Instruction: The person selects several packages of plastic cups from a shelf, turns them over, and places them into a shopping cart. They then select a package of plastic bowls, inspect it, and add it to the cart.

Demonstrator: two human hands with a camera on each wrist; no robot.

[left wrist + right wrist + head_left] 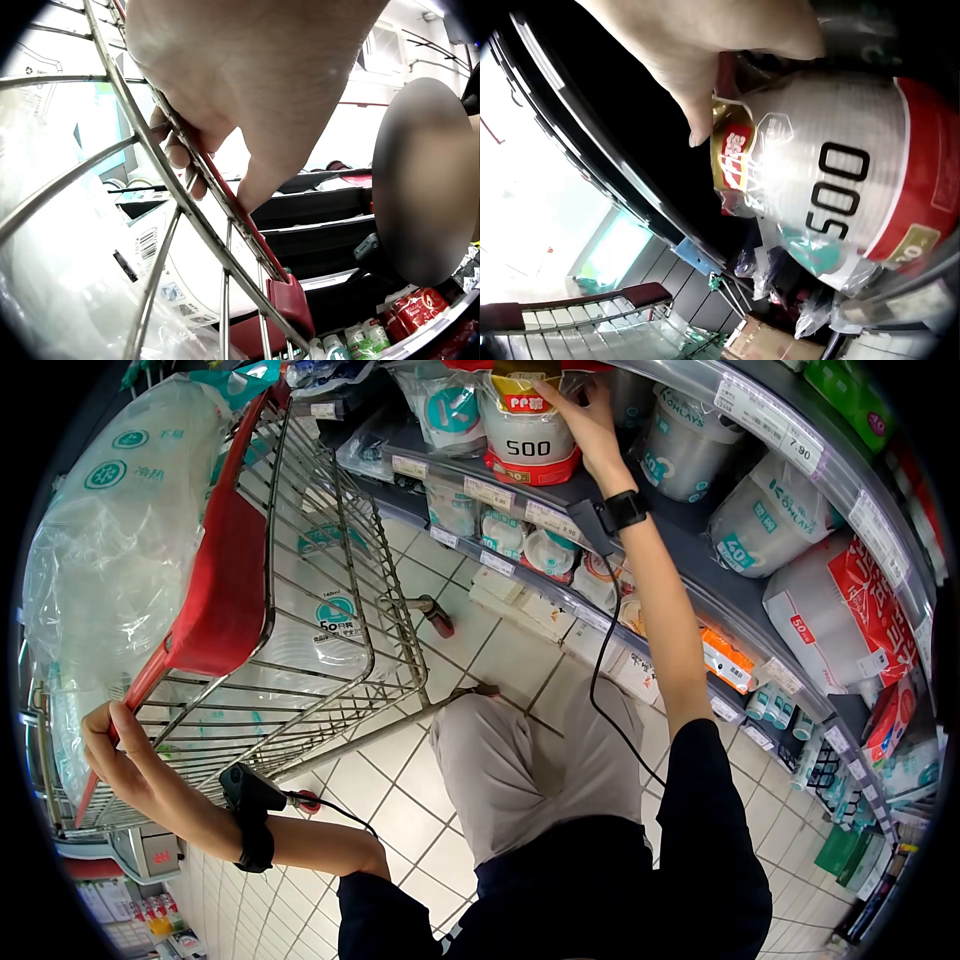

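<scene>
My left hand (105, 738) grips the red handle (150, 670) of a wire shopping cart (340, 540) at the lower left. In the left wrist view the fingers (176, 150) curl round the red bar (251, 232). My right hand (582, 415) reaches up to the shelf and holds the top of a clear pack of white bowls with a red band, marked 500 (527, 445). The right wrist view shows the thumb (697, 116) on the side of the pack (840, 180) and the fingers over its top.
The cart holds big clear bags of disposable ware (110, 530) and a pack marked 50 (335, 615). Shelves (700, 595) on the right carry packs of cups (765, 520) and lids, with price tags (775, 425). My knee (500, 760) is bent over the tiled floor (400, 800).
</scene>
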